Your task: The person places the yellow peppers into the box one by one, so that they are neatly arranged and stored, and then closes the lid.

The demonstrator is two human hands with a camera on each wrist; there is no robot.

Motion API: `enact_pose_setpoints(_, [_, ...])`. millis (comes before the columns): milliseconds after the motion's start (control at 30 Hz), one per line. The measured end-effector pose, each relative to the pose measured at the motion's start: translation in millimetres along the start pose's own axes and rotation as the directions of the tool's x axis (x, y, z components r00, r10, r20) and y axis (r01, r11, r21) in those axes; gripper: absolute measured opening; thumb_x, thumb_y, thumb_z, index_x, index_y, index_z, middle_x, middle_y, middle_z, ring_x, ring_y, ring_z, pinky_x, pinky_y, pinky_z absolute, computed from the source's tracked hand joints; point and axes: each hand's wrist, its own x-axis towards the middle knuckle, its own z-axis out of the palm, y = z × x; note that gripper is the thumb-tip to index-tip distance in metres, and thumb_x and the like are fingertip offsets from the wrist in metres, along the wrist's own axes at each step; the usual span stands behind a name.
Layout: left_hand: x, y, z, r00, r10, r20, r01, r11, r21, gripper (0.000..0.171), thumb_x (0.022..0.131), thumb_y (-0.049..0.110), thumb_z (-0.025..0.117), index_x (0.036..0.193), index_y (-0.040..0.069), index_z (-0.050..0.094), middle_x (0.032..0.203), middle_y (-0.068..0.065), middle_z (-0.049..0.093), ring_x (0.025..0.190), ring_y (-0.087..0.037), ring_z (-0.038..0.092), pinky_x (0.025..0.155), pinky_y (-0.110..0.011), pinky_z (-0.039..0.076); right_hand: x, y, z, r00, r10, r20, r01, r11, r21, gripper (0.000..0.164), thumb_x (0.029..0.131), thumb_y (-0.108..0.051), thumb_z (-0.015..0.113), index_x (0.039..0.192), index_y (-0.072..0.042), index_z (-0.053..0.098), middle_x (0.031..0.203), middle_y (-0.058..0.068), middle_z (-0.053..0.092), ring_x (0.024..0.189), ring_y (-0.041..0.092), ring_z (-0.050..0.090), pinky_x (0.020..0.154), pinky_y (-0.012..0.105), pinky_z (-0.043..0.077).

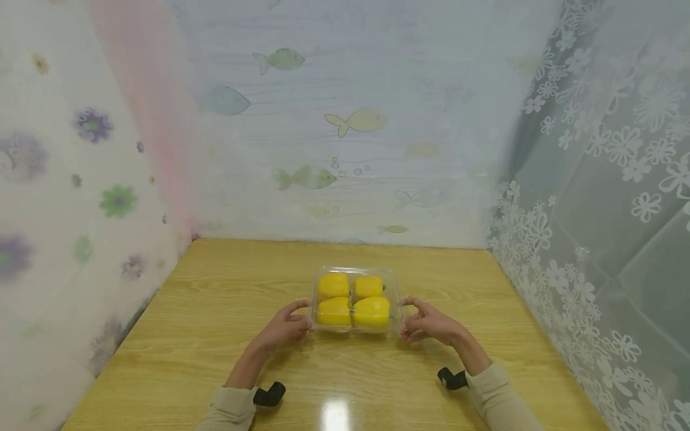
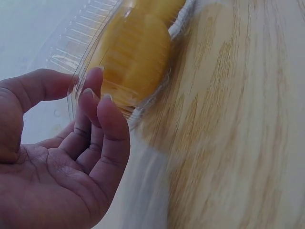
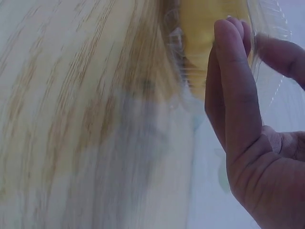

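A clear plastic clamshell box (image 1: 356, 270) is near the middle of the wooden table in the head view, with several yellow bell peppers (image 1: 372, 313) inside in two rows. My left hand (image 1: 286, 326) pinches the box's left edge between thumb and fingers. On the opposite edge, my right hand (image 1: 429, 321) holds the box the same way. The left wrist view shows curled fingertips right at the ridged plastic rim, a yellow pepper (image 2: 138, 57) behind it. In the right wrist view, the fingers meet the thumb at the rim.
The wood-grained table (image 1: 215, 281) runs back to a fish-patterned curtain (image 1: 350, 197). A flower-printed curtain (image 1: 115, 200) borders the left side, a white-flowered sheer one (image 1: 620, 239) the right. A black curved piece (image 1: 271, 394) sits at the left wrist, another (image 1: 451, 379) at the right.
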Motion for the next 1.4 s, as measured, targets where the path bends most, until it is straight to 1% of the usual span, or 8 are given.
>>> enact_pose_setpoints(433, [0.8, -2.3, 4.7, 1.0, 0.012, -0.026, -0.012, 1.0, -0.018, 0.063, 0.1, 0.008, 0.06, 0.154, -0.005, 0.031, 0.094, -0.013, 0.071, 0.076, -0.015, 0.056, 0.066, -0.029, 0.052, 0.6, 0.2, 1.1, 1.0, 0.005, -0.002, -0.005, 1.0, -0.001, 0.062, 0.101, -0.008, 0.059, 0.149, 0.004, 0.022, 0.094, 0.013, 0.073, 0.092, 0.029, 0.07, 0.086, 0.044, 0.06])
enact_pose_setpoints(567, [0.5, -3.2, 3.6, 1.0, 0.009, -0.009, -0.009, 1.0, -0.011, 0.064, 0.101, 0.01, 0.061, 0.155, -0.003, 0.029, 0.09, -0.011, 0.069, 0.078, -0.017, 0.057, 0.067, -0.029, 0.052, 0.3, 1.8, 0.3, 1.0, 0.01, 0.009, -0.01, 1.0, 0.008, 0.064, 0.102, -0.009, 0.059, 0.15, 0.004, 0.02, 0.095, 0.013, 0.072, 0.094, 0.03, 0.07, 0.087, 0.045, 0.06])
enact_pose_setpoints(733, [-0.2, -3.0, 1.5, 1.0, 0.019, 0.015, -0.019, 1.0, 0.002, 0.066, 0.101, 0.013, 0.063, 0.157, 0.0, 0.028, 0.089, -0.013, 0.066, 0.073, -0.02, 0.056, 0.068, -0.032, 0.052, 1.4, 4.9, -2.8, 1.0, 0.014, 0.022, -0.015, 1.0, 0.02, 0.065, 0.103, -0.011, 0.06, 0.151, 0.003, 0.02, 0.097, 0.013, 0.072, 0.094, 0.029, 0.07, 0.088, 0.044, 0.059])
enact_pose_setpoints(833, [-0.9, -2.9, 0.7, 1.0, 0.023, 0.019, -0.023, 1.0, 0.012, 0.068, 0.101, 0.014, 0.063, 0.157, 0.0, 0.028, 0.094, -0.018, 0.067, 0.072, -0.02, 0.054, 0.068, -0.033, 0.052, 2.0, 6.0, -4.1, 0.999, 0.01, 0.032, -0.011, 1.0, 0.028, 0.066, 0.103, -0.011, 0.06, 0.152, 0.003, 0.019, 0.098, 0.013, 0.072, 0.095, 0.028, 0.07, 0.088, 0.044, 0.059])
enact_pose_setpoints(1000, [-2.7, -1.4, 0.5, 0.999, 0.023, 0.022, -0.024, 0.999, 0.024, 0.068, 0.101, 0.015, 0.063, 0.157, 0.0, 0.028, 0.1, -0.022, 0.068, 0.076, -0.02, 0.055, 0.07, -0.033, 0.053, 1.4, 7.1, -4.5, 0.999, -0.001, 0.037, 0.0, 0.999, 0.038, 0.068, 0.103, -0.012, 0.06, 0.154, 0.004, 0.017, 0.1, 0.012, 0.072, 0.098, 0.028, 0.07, 0.091, 0.045, 0.058])
enact_pose_setpoints(1167, [-5.0, 0.6, -0.5, 0.999, 0.023, 0.022, -0.024, 1.0, 0.02, 0.067, 0.102, 0.018, 0.063, 0.157, -0.002, 0.029, 0.107, -0.024, 0.069, 0.081, -0.018, 0.057, 0.07, -0.031, 0.052, -0.4, 8.5, -3.2, 0.999, -0.018, 0.027, 0.017, 0.999, 0.038, 0.068, 0.104, -0.015, 0.059, 0.154, 0.005, 0.018, 0.101, 0.01, 0.071, 0.098, 0.026, 0.069, 0.091, 0.044, 0.058])
enact_pose_setpoints(1333, [-5.3, -0.1, -1.2, 1.0, 0.015, 0.02, -0.015, 1.0, 0.016, 0.066, 0.102, 0.019, 0.063, 0.156, -0.003, 0.031, 0.112, -0.026, 0.069, 0.079, -0.019, 0.056, 0.068, -0.031, 0.051, -1.8, 9.0, -1.8, 0.999, -0.037, 0.019, 0.037, 0.999, 0.038, 0.069, 0.105, -0.016, 0.058, 0.155, 0.008, 0.018, 0.101, 0.009, 0.071, 0.098, 0.025, 0.069, 0.09, 0.042, 0.058])
enact_pose_setpoints(1400, [-5.2, -0.5, -1.4, 1.0, 0.016, 0.023, -0.016, 1.0, 0.018, 0.066, 0.103, 0.02, 0.063, 0.156, -0.003, 0.031, 0.113, -0.026, 0.069, 0.079, -0.018, 0.055, 0.068, -0.03, 0.051, -1.8, 8.7, -1.4, 0.999, -0.043, 0.012, 0.042, 0.998, 0.041, 0.07, 0.104, -0.015, 0.059, 0.155, 0.009, 0.017, 0.1, 0.011, 0.071, 0.096, 0.024, 0.069, 0.09, 0.042, 0.059])
